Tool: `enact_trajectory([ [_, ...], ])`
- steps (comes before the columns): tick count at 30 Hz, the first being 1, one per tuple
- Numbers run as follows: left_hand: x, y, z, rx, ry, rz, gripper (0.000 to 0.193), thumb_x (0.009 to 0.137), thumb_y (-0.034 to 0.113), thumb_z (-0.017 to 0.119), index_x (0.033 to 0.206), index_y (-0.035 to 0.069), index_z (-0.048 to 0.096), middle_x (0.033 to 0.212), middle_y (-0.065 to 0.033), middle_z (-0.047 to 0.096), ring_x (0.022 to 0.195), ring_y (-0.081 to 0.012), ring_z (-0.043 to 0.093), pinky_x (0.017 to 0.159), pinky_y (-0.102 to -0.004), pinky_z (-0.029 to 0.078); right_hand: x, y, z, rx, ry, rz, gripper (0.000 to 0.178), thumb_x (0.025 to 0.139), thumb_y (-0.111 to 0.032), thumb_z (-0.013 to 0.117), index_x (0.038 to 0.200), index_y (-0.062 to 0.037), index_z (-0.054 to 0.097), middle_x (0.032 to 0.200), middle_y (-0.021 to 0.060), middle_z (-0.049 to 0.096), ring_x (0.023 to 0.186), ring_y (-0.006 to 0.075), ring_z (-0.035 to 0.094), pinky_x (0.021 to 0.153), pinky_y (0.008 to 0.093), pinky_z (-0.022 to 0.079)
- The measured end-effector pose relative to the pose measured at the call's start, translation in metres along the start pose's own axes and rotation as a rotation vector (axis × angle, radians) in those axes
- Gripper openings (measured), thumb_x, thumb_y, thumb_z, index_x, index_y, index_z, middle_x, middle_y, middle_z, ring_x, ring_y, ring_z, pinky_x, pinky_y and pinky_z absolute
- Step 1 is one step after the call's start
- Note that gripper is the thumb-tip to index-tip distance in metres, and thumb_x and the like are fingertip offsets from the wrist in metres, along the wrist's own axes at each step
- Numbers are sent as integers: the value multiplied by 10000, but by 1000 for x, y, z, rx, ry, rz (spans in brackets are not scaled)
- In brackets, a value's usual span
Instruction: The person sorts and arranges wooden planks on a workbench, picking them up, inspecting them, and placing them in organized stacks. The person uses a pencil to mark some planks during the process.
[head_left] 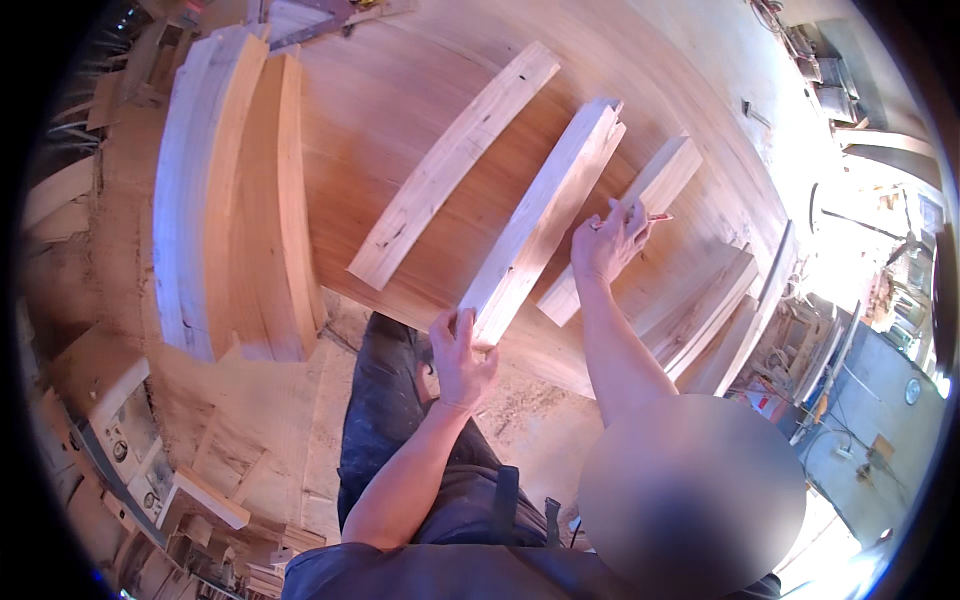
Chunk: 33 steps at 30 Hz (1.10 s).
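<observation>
My left hand (pixel 462 362) grips the near end of a squared wooden beam (pixel 543 210), its fingers bent over the end. This beam lies slantwise on a broad wooden tabletop (pixel 400 75), with notches cut in its far end. My right hand (pixel 608 240) is closed around a thin red pencil (pixel 659 217), whose tip points right. That hand is over a shorter wooden piece (pixel 668 176) just right of the beam; whether it touches the wood I cannot tell. To the left, a slightly curved wooden piece (pixel 455 165) lies flat, touched by neither hand.
Two thick curved timbers (pixel 205 190) stand at the table's left edge. Several more wooden pieces (pixel 705 305) lie at the right edge. Tools (pixel 350 14) rest at the far edge. Offcuts (pixel 212 497) lie on the dusty floor at lower left.
</observation>
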<state>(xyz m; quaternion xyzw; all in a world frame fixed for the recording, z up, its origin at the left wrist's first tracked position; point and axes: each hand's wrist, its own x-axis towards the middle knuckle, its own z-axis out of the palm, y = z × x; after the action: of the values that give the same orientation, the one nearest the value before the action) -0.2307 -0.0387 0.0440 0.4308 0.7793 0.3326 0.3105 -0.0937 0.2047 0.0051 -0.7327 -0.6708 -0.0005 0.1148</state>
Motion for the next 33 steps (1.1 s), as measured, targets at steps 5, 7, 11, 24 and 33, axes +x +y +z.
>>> enact_trajectory([
  [5,9,-13,-18,-388,-201,-324,746,737,43,865,1396,5,516,1243,-150,605,1147,-265,615,936,-410,543,4,7,2,35,59,-69,399,777,-50,668,1176,-53,668,1413,216,474,1460,488,325,1228,573,290],
  [7,13,-5,-32,-806,-43,-486,738,798,15,835,1437,-70,476,1253,-156,654,1083,-211,683,926,-387,577,3,-5,-2,94,58,-48,374,771,-56,669,1145,-36,667,1444,207,454,1456,519,316,1223,581,302],
  [11,16,-1,-75,-726,-94,-604,563,963,187,703,1422,-75,509,1246,-172,670,1079,-215,668,962,-381,545,5,0,-2,113,64,4,372,810,-58,666,1182,-50,656,1479,178,403,1460,487,301,1220,563,298],
  [24,215,57,-31,616,-129,-1,1223,719,515,903,1633,55,234,1603,-415,242,1485,-558,262,1233,-625,220,4,-7,-10,174,50,27,371,799,-72,654,1160,6,632,1475,197,405,1445,521,320,1220,572,296],
  [33,211,65,-20,827,-230,45,1248,691,542,871,1647,82,214,1481,-386,377,1375,-521,376,1172,-588,290,7,-5,-14,251,91,36,387,794,-119,681,1155,19,660,1460,219,447,1476,526,311,1250,543,277],
])
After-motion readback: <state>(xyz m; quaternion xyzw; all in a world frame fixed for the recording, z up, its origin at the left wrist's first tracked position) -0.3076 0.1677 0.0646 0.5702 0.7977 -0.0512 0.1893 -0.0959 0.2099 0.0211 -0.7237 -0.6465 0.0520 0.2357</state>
